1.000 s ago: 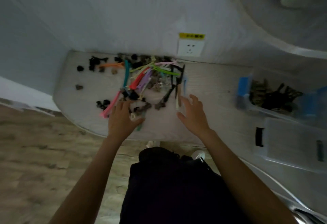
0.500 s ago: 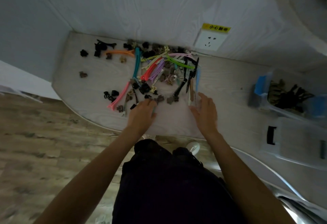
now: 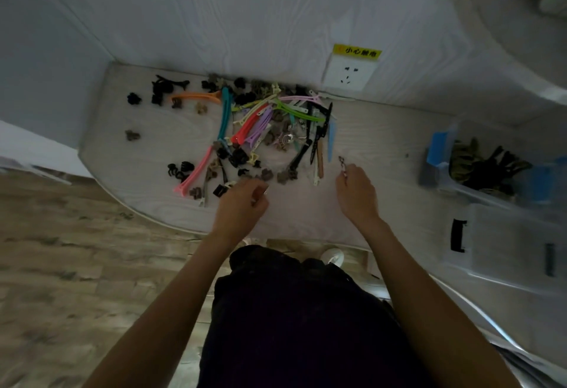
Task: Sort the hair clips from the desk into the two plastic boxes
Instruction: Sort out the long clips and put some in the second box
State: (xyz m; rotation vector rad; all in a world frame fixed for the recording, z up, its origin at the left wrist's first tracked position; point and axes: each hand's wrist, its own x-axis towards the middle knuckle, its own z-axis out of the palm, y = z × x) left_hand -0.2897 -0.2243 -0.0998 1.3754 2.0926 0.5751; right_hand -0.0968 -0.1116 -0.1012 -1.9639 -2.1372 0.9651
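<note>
Head view: a person stands at the curved near edge of a pale worktop (image 3: 159, 130), both hands over its bare front strip. The right hand (image 3: 357, 192) pinches a small clip (image 3: 342, 165) between curled fingers, just right of the clip pile (image 3: 260, 130) that spreads back to the wall. The left hand (image 3: 242, 203) has its fingers curled at the pile's near edge; whether they hold anything cannot be told. Open worktop lies between the right hand and two boxes at the right: a blue-handled box (image 3: 437, 148) holding dark clips, and a clear box (image 3: 506, 243) nearer the front edge.
</note>
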